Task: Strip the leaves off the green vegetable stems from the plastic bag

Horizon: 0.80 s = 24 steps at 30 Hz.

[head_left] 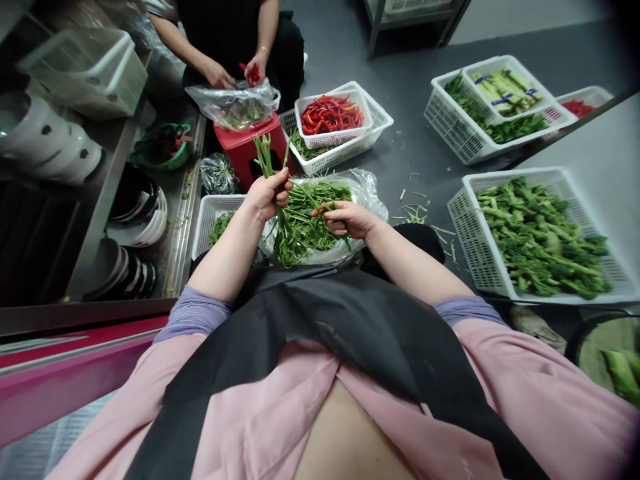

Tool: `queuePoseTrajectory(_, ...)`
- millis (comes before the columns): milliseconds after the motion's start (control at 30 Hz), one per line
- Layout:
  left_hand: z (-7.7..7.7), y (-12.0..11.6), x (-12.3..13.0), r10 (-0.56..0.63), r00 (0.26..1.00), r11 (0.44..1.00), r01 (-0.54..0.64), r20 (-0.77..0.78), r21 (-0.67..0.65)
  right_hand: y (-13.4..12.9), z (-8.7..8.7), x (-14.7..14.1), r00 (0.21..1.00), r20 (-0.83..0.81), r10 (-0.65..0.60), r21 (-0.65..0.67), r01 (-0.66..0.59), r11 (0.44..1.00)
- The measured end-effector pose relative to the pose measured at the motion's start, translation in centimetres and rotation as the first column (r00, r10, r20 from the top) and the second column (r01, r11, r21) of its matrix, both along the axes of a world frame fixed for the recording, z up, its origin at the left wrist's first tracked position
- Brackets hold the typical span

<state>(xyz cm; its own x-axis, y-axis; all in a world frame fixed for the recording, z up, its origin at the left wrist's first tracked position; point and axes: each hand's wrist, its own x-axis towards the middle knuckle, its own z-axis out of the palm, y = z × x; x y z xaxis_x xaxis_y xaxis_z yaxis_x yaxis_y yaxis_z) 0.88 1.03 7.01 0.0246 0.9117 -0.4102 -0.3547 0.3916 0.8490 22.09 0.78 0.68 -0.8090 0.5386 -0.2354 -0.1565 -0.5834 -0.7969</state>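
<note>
My left hand (270, 195) is closed around a bunch of long green leafy stems (268, 155); the cut ends point up and away, and leaves hang below the fist. To its right, my right hand (347, 219) pinches a thin green stem (327, 207) between thumb and fingers. Beneath both hands lies a heap of the same greens (310, 230) in an opened clear plastic bag (373, 193). A white basket (200, 230) with more greens stands by my left forearm.
Across from me a person's hands (220, 75) work with red chillies over a bag on a red box (235, 147). Beside it, a white basket (367, 150) bears a chilli tray. Baskets of green vegetables (543, 240) stand at right; metal shelving (185, 220) lines the left.
</note>
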Motion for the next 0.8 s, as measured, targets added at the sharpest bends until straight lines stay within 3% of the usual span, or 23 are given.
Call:
queuePoseTrajectory(167, 0.3, 0.2, -0.2, 0.041, 0.999, 0.999, -0.041, -0.015, -0.003, -0.3, -0.1, -0.5, 0.992, 0.064, -0.104, 0.136, 0.095, 0.986)
queuePoseTrajectory(433, 0.3, 0.0, 0.1, 0.181, 0.972, 0.98, -0.166, -0.148, 0.108, -0.7, 0.3, -1.2, 0.947, 0.154, -0.282, 0.155, 0.259, 0.953)
queuePoseTrajectory(667, 2.0, 0.3, -2.2, 0.424, 0.891, 0.879, -0.362, -0.163, 0.309, 1.8, 0.9, 0.4, 0.805, 0.115, -0.583, 0.14, 0.568, 0.811)
queuePoseTrajectory(733, 2.2, 0.2, -2.5, 0.371, 0.909, 0.9, -0.302, -0.191, 0.314, 2.2, 1.3, 1.0, 0.8, 0.094, -0.593, 0.104, 0.584, 0.805)
queuePoseTrajectory(800, 1.5, -0.3, -1.6, 0.232, 0.931, 0.949, -0.153, -0.282, 0.276, 2.1, 1.7, 0.9, 0.842, 0.076, -0.533, 0.097, 0.526, 0.845)
